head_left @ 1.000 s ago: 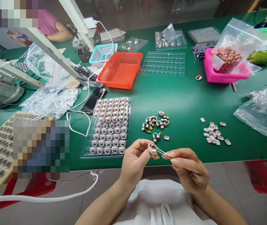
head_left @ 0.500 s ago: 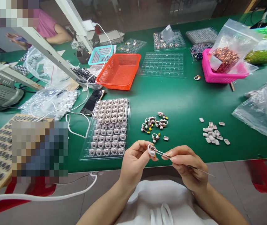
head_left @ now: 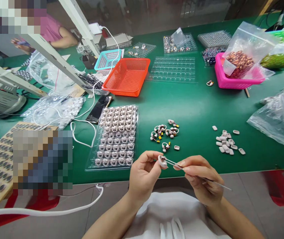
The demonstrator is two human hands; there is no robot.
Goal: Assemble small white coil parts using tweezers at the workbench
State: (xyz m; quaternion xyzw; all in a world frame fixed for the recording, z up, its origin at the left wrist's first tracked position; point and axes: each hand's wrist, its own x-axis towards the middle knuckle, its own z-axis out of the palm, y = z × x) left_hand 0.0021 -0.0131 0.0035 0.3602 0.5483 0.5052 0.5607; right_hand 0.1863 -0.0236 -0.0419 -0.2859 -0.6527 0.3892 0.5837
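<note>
My left hand (head_left: 145,171) is closed, pinching a pale C-shaped earbud (head_left: 161,162) between thumb and fingers just above the table's front edge. My right hand (head_left: 203,179) is closed around metal tweezers (head_left: 173,162). Their tips touch the opening of the earbud; whether they grip a small part inside cannot be made out. Beyond my hands lie several similar earbuds (head_left: 160,128) with dark and yellow parts showing, and a single small pale cover (head_left: 176,147). More pale covers (head_left: 225,142) lie in a loose pile at the right.
A clear tray (head_left: 115,139) full of pale rounded parts lies left of my hands, beside a phone (head_left: 99,109) and a white cable. Farther back stand an orange basket (head_left: 127,78), an unfilled clear tray (head_left: 173,68) and a pink basket (head_left: 240,83). Another person's arm (head_left: 65,38) shows at upper left.
The earbud has turned slightly between my left fingers, and its yellow part no longer shows. My right hand has shifted a little right and down, with the tweezers still at the earbud.
</note>
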